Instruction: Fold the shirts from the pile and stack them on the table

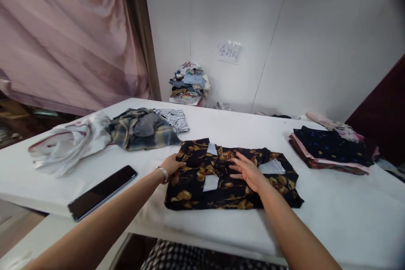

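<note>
A black shirt with a gold floral print [221,190] lies folded on the white table [332,215] in front of me. My left hand [172,164], with a bracelet on the wrist, rests on the shirt's left edge, fingers curled over the fabric. My right hand [248,171] lies flat on the middle of the shirt with fingers stretched out toward the left. Pale grey patches show on the shirt's folded parts.
A black phone [103,192] lies near the table's front left. Crumpled white cloth [71,141] and a plaid garment [142,128] sit at the left. A stack of folded clothes [329,149] is at right. A pile of clothes [190,82] stands by the far wall.
</note>
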`<move>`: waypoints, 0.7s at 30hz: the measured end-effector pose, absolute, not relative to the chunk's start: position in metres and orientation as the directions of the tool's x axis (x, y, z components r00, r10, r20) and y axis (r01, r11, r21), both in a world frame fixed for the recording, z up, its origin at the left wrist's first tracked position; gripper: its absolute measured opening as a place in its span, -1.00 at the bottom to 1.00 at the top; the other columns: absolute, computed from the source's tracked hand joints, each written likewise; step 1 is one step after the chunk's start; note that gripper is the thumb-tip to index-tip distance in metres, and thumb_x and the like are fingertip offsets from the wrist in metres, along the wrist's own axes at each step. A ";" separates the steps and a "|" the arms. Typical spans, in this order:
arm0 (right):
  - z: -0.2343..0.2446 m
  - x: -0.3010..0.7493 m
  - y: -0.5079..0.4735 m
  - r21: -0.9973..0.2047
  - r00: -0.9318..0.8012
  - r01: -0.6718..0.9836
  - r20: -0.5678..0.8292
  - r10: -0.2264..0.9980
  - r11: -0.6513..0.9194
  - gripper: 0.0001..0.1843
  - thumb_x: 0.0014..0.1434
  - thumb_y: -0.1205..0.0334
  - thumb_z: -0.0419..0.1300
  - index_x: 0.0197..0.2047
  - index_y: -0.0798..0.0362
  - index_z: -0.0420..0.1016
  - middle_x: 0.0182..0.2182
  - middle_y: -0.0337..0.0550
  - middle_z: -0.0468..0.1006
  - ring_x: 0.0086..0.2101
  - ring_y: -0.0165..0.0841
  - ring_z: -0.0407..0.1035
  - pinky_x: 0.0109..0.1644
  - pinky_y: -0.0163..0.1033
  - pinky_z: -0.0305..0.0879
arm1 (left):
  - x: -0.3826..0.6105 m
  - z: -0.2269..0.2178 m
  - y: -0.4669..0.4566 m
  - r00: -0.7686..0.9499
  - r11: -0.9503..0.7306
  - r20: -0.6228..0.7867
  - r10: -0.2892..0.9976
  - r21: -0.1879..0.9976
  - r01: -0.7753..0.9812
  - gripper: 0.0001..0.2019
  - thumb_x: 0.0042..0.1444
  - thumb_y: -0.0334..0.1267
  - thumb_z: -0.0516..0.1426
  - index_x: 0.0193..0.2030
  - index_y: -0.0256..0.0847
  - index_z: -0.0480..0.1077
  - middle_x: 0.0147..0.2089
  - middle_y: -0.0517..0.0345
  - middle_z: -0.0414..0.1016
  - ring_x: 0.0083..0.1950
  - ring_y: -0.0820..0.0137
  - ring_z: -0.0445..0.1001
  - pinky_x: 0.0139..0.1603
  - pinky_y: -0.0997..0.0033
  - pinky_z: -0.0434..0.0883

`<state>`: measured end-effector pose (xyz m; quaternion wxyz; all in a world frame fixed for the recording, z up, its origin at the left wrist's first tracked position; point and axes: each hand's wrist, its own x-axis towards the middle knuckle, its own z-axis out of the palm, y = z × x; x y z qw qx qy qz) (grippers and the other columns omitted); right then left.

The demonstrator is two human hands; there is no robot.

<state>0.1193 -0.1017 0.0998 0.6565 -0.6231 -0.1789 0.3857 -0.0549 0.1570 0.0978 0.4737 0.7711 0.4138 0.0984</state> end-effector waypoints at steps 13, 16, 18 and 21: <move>0.083 0.050 -0.036 -0.364 0.386 0.870 0.084 0.919 -0.332 -0.38 0.23 -0.02 0.05 0.28 0.08 0.19 0.29 0.10 0.15 0.29 -0.08 -0.04 0.32 0.18 -0.14 | -0.057 0.089 0.157 0.645 -0.266 -0.189 0.740 0.799 0.539 -0.65 -0.15 -0.21 0.28 -0.17 -0.22 0.42 -0.18 0.04 0.60 -0.11 0.20 0.55 -0.12 0.37 0.43; 0.089 0.054 -0.043 -0.296 0.401 0.894 0.195 0.895 -0.336 -0.42 0.25 0.02 0.02 0.27 0.10 0.21 0.27 0.09 0.18 0.27 -0.06 0.00 0.31 0.19 -0.14 | -0.058 0.090 0.156 0.654 -0.259 -0.192 0.732 0.809 0.527 -0.65 -0.13 -0.19 0.28 -0.17 -0.23 0.42 -0.17 0.02 0.60 -0.11 0.20 0.55 -0.12 0.36 0.43; 0.100 0.059 -0.050 -0.284 0.398 0.907 0.333 0.855 -0.312 -0.49 0.28 0.11 -0.03 0.26 0.08 0.24 0.24 0.07 0.24 0.24 -0.08 0.07 0.31 0.19 -0.10 | -0.058 0.091 0.155 0.662 -0.251 -0.200 0.722 0.816 0.521 -0.66 -0.11 -0.19 0.27 -0.16 -0.24 0.41 -0.16 0.01 0.60 -0.14 0.22 0.56 -0.14 0.37 0.44; 0.113 0.061 -0.060 -0.303 0.383 0.916 0.476 0.792 -0.261 -0.53 0.29 0.22 -0.10 0.24 0.05 0.27 0.19 0.07 0.31 0.19 -0.12 0.16 0.27 0.15 0.04 | -0.057 0.090 0.154 0.670 -0.235 -0.215 0.711 0.824 0.515 -0.67 -0.09 -0.19 0.25 -0.15 -0.24 0.41 -0.18 0.03 0.60 -0.16 0.24 0.56 -0.17 0.39 0.46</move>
